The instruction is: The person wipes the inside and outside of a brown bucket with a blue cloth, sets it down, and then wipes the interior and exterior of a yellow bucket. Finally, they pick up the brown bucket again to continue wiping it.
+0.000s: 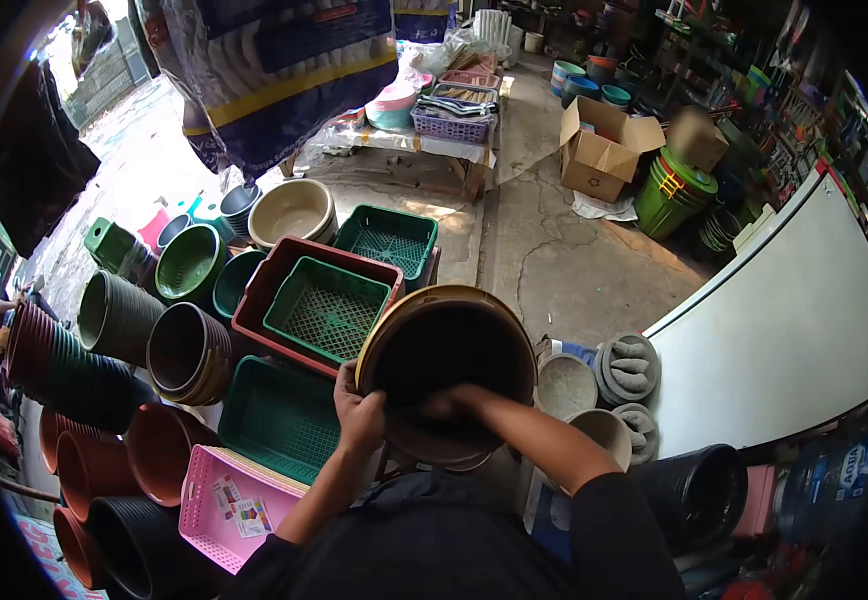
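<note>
In front of my body is a large round plastic pot (514, 345), dark brown inside, with a yellowish rim showing along its upper left edge; it may be several nested together. My left hand (361, 412) is closed on the rim at its left side, thumb on the near side. Reaching in from the right, my right hand (446, 402) is inside the pot's mouth, where shadow and blur hide its fingers. I cannot make out whether it holds anything. Just left of the pot lie a green basket (244, 425) and a maroon tray (254, 300) with a green mesh basket (299, 340) in it.
Stacked pots (179, 350) and a pink basket (204, 510) crowd the left. Grey stone mortars (566, 385) and a white panel (784, 330) stand at right. An open cardboard box (594, 180) sits on the concrete floor (554, 260) ahead. A plastic-wrapped bundle (274, 80) hangs overhead.
</note>
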Action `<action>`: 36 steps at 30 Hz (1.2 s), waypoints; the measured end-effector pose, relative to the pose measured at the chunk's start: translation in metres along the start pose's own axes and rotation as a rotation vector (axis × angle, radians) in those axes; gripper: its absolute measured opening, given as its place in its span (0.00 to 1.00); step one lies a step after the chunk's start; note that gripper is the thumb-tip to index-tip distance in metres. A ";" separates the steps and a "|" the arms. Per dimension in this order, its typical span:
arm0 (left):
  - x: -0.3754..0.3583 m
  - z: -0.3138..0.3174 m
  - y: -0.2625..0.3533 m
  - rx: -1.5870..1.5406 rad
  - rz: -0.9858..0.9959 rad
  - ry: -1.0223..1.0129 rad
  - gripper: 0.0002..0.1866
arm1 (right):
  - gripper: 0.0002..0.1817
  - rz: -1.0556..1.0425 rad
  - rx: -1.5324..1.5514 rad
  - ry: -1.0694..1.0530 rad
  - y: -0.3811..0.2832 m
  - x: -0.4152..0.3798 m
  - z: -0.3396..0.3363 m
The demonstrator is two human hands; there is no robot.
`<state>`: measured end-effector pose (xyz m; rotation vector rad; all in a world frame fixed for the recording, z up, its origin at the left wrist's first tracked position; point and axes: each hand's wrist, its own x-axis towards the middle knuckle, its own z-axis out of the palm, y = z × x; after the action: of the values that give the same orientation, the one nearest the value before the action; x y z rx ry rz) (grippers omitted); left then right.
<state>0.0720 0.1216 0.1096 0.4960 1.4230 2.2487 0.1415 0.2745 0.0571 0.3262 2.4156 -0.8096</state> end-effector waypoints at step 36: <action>-0.002 0.002 -0.036 0.054 -0.144 -0.022 0.13 | 0.30 -0.051 2.055 0.935 -0.022 -0.078 -0.037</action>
<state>0.0811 0.1356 0.0781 0.4200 1.4636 2.0909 0.1798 0.2759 0.1378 1.5227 0.9853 -3.3388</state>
